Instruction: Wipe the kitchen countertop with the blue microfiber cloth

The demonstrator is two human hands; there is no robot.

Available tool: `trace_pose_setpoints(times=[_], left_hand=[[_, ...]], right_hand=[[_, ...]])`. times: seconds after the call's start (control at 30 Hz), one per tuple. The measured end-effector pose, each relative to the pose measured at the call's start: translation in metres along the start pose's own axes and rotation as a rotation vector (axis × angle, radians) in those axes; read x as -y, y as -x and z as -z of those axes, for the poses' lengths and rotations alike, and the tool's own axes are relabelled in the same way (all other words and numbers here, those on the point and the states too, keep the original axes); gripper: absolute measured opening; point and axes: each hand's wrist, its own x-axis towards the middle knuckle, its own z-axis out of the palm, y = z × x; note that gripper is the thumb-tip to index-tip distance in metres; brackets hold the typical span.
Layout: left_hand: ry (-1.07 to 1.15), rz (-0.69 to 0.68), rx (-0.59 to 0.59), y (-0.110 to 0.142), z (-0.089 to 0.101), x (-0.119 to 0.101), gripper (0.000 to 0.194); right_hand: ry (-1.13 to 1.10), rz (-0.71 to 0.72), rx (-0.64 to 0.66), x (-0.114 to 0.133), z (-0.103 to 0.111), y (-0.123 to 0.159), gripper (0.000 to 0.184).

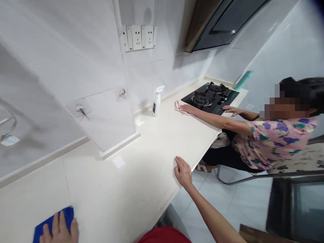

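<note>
At the lower left, my left hand (59,229) lies with spread fingers on a folded blue cloth (67,214), pressing it to the pale countertop (111,195). Part of that cloth is hidden under the hand and cut off by the bottom edge. My right hand (183,171) rests on the counter near its front edge, fingers loosely stretched and nothing held. Farther back stands a white spray bottle (157,103), upright near the wall and apart from both hands.
A seated co-worker (278,145) at the right has one hand on a pinkish cloth (182,109), the other by the black gas stove (210,98). A green roll (243,80) stands behind. Wall sockets (140,37), hooks (80,108) and a range hood (222,23) are above.
</note>
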Motion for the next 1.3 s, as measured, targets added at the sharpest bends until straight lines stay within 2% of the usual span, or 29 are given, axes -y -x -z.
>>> trace_pose_setpoints(times=[0.07, 0.2, 0.3, 0.4, 0.5, 0.6, 0.83, 0.93, 1.03, 1.17, 1.3], left_hand=[[0.015, -0.128, -0.014, 0.006, -0.009, -0.043, 0.070], [0.055, -0.483, 0.009, 0.011, -0.033, -0.147, 0.059], [0.081, -0.657, 0.090, -0.010, -0.051, -0.220, 0.060], [0.123, -0.791, 0.169, -0.047, -0.067, -0.280, 0.060], [0.168, -0.896, 0.210, -0.085, -0.083, -0.333, 0.059], [0.212, -0.974, 0.231, -0.111, -0.099, -0.386, 0.059], [0.245, -0.953, 0.262, -0.159, -0.135, -0.512, 0.060], [0.257, -0.875, 0.242, -0.192, -0.149, -0.549, 0.061], [0.261, -0.793, 0.225, -0.232, -0.160, -0.571, 0.062], [0.251, -0.705, 0.221, -0.283, -0.171, -0.582, 0.064], [0.227, -0.650, 0.213, -0.304, -0.174, -0.581, 0.065]], right_hand=[[-0.004, -0.015, 0.002, 0.000, 0.000, -0.001, 0.046], [-0.013, -0.017, 0.019, 0.002, 0.002, -0.001, 0.046], [-0.012, -0.017, 0.034, 0.004, 0.004, -0.003, 0.048], [0.001, -0.020, 0.049, 0.007, 0.005, -0.004, 0.050], [0.014, -0.013, 0.057, 0.008, 0.005, -0.004, 0.054], [0.020, -0.018, 0.063, 0.008, 0.004, -0.005, 0.057], [0.054, -0.023, 0.084, 0.009, 0.007, -0.010, 0.062], [0.066, 0.001, 0.075, 0.008, 0.009, -0.013, 0.062], [0.077, 0.027, 0.056, 0.008, 0.010, -0.017, 0.063], [0.071, 0.013, 0.068, 0.008, 0.013, -0.023, 0.064], [0.030, -0.018, 0.088, 0.007, 0.013, -0.022, 0.066]])
